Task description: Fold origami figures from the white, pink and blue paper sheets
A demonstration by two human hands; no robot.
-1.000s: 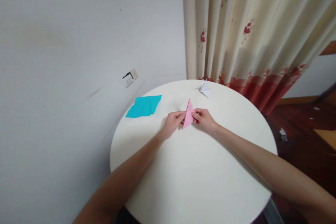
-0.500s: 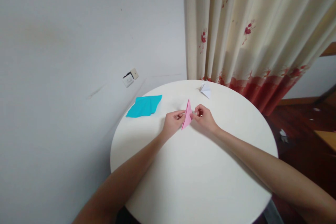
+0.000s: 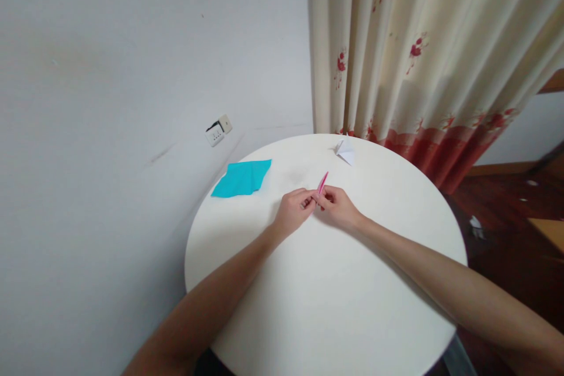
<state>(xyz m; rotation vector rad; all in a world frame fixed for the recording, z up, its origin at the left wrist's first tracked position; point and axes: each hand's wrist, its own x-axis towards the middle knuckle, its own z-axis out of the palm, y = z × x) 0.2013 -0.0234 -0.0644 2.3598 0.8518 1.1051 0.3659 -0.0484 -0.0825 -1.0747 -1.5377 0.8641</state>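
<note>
The round white desk (image 3: 326,305) stood against the wall, with a curtain (image 3: 418,41) hanging behind its far edge. On its far left lay a teal sheet (image 3: 242,178), creased but flat, and near the far rim sat a small white fold (image 3: 345,150), both well apart from the hands. Over the middle of the desk the left hand (image 3: 293,211) and right hand (image 3: 337,208) met, each grip pinched shut on a pink paper (image 3: 322,183) that was folded narrow and seen almost edge-on, its tip poking up and away between the fingertips. The risk, as I judged it, lay in that small pinch: with the paper held off the desk and so little of it showing, uneven pressure could have skewed the crease or torn the thin tip, and a slack grip could have let the layers spring open.
</note>
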